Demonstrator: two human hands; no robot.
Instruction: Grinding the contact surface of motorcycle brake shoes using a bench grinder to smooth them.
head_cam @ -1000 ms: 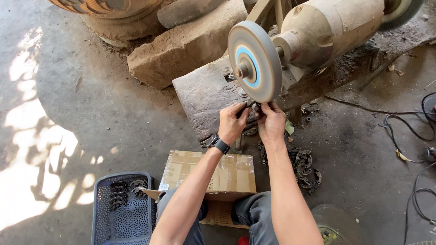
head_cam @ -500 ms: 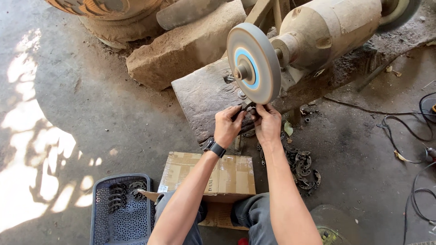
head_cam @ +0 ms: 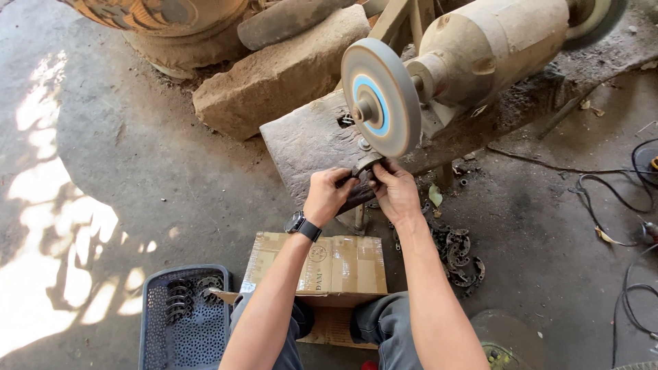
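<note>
My left hand [head_cam: 327,195] and my right hand [head_cam: 393,190] together grip a small dark metal ring part [head_cam: 363,166], pressed up against the lower edge of the round grey grinding wheel [head_cam: 381,96]. The wheel has a blue centre and sits on the shaft of a dusty bench motor [head_cam: 493,51]. A black watch [head_cam: 302,225] is on my left wrist. Most of the part is hidden by my fingers.
A cardboard box [head_cam: 321,265] lies below my forearms over my knees. A dark plastic basket [head_cam: 184,318] with several ring parts stands at lower left. A pile of similar parts [head_cam: 458,257] lies on the ground to the right. Stone blocks [head_cam: 274,75] and cables [head_cam: 617,185] surround the grinder.
Both hands have lifted the metal part slightly closer to the wheel's lower edge. The view has shifted a little; nothing else moved.
</note>
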